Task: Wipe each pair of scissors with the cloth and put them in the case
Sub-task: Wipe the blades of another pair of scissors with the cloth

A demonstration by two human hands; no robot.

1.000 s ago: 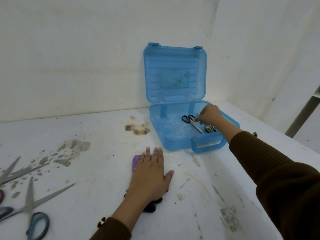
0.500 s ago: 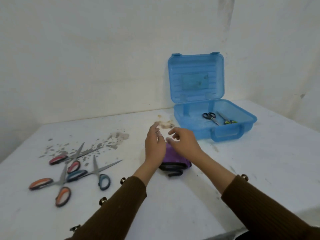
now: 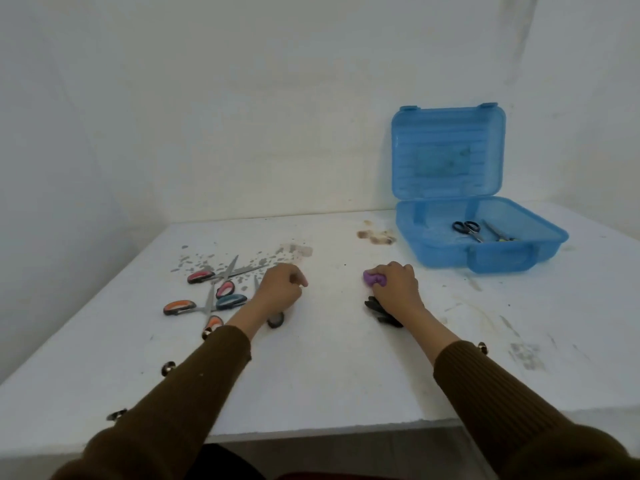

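My left hand [image 3: 280, 289] is curled over the blades of the blue-handled scissors [image 3: 231, 301], which lie on the white table. Just left of it are red-handled scissors [image 3: 201, 276] and orange-handled scissors [image 3: 180, 306], partly crossed. My right hand [image 3: 394, 289] grips the purple cloth [image 3: 374, 278] against the table; a dark part of the cloth sticks out under my wrist. The blue plastic case [image 3: 433, 258] stands open at the back right. Inside it are black-handled scissors [image 3: 467, 228] and a second small pair [image 3: 498, 233].
The case lid [image 3: 446, 150] stands upright against the white wall. Brown stains [image 3: 375, 235] and grey flecks [image 3: 207, 261] mark the tabletop. The table's front edge [image 3: 311, 427] runs just below my forearms; its left edge slants away at the left.
My hands have moved apart: the left went left onto the blue-handled scissors, the right closed on the cloth. One second ago the right hand was in the case. The camera has pulled back.
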